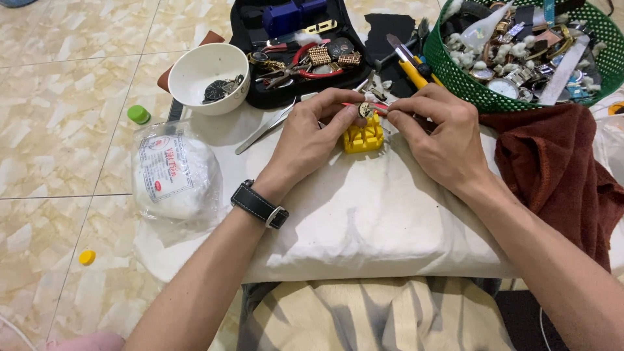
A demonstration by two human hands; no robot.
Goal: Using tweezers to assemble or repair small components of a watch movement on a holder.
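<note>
Beige cloth [364,318] lies nearest, below the white cushion [364,221]; near its far edge the left hand [309,140] pinches a small watch part [365,110] steady on the yellow holder block [364,136], while the right hand [442,136] grips a thin red tool [377,108] against it, green basket [468,88] beyond

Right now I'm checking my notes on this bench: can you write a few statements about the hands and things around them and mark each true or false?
1. The left hand wears a black wristwatch. True.
2. The yellow holder sits in the green basket. False: it rests on the white cloth.
3. The white bowl is empty. False: small dark parts lie inside.
4. The right hand holds a thin red-handled tool. True.
</note>
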